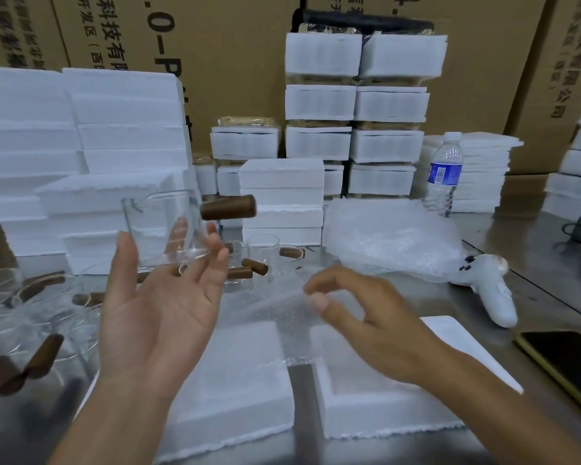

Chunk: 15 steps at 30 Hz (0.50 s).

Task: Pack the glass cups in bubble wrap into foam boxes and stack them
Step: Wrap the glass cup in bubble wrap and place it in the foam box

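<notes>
Glass cup (161, 226): clear, thin-walled and cylindrical, tilted at the fingertips of the left hand, at 10 o'clock from the middle of the view; whether it rests on the fingers cannot be told.
Cup handle (228, 207): a stubby, rounded brown peg with a wooden look, sticking out toward 3 o'clock.
Left hand (155, 317): palm up, fingers straight and spread, curled round nothing.
Right hand (366, 317): at 4 o'clock, fingers curled and thumb close to the forefinger just over the wrap sheet; whether it pinches the sheet cannot be told.
Bubble wrap sheet (282, 310): translucent and dimpled, lying across the gap between the two foam boxes.
Left foam box (242, 374): white, grainy block with a ragged near edge, at 6 o'clock.
Right foam box (366, 397): the same white foam, just beside it, with a strip of table between them.
Bubble wrap pile (389, 239): a crumpled, glossy heap at 2 o'clock.
Spare cups (31, 317): more clear glass with brown handles, clustered at 9 o'clock.
Foam stacks (125, 129): plain white slabs piled at 11 o'clock.
Packed boxes (319, 102): closed foam boxes stacked tall at 12 o'clock.
Water bottle (445, 172): clear plastic, blue label, upright at 2 o'clock.
Controller (493, 290): pale grey, curved, lying at 3 o'clock.
Phone (564, 360): dark, flat, at 4 o'clock.
Table (517, 236): dull metal.
</notes>
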{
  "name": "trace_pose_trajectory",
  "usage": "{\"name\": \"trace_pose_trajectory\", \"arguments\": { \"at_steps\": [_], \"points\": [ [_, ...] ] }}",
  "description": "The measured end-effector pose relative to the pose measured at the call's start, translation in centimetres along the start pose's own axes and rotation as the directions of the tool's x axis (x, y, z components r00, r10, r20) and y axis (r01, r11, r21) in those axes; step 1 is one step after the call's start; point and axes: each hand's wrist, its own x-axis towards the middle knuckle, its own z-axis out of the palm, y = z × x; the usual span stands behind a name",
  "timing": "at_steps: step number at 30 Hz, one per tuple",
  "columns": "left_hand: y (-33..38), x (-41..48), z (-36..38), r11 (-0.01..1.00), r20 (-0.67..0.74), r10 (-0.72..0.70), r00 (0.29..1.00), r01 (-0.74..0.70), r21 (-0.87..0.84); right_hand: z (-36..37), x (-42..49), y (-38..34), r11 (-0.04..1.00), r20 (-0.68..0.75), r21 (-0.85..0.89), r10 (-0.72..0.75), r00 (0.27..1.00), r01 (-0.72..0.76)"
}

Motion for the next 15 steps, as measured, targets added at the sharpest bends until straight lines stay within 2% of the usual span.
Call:
{"name": "trace_pose_trajectory", "arguments": {
  "at_steps": [4,6,8,10,15],
  "points": [
    [-2.1,0.1,1.3,0.982,-0.009,-0.089,0.996,0.089,0.169,-0.7,0.0,0.2,0.947,-0.304,0.318,0.053,0.951,0.049],
    [-3.7,0.0,2.2,0.958,-0.021,-0.133,0.991,0.133,0.253,-1.4,0.0,0.5,0.868,-0.350,0.494,0.150,0.925,0.046],
    [-5.4,0.1,3.3,0.915,-0.032,-0.171,0.985,0.171,0.365,-2.0,0.0,0.8,0.809,-0.299,0.588,0.218,0.929,0.000],
    [-6.9,0.3,4.3,0.878,-0.055,-0.187,0.981,0.192,0.439,-2.6,0.0,1.2,0.797,-0.232,0.603,0.233,0.944,-0.049],
    [-8.6,1.7,4.8,0.759,-0.112,-0.155,0.982,0.191,0.623,-3.5,0.0,2.1,0.882,-0.103,0.453,0.199,0.975,-0.132]
  ]
}}
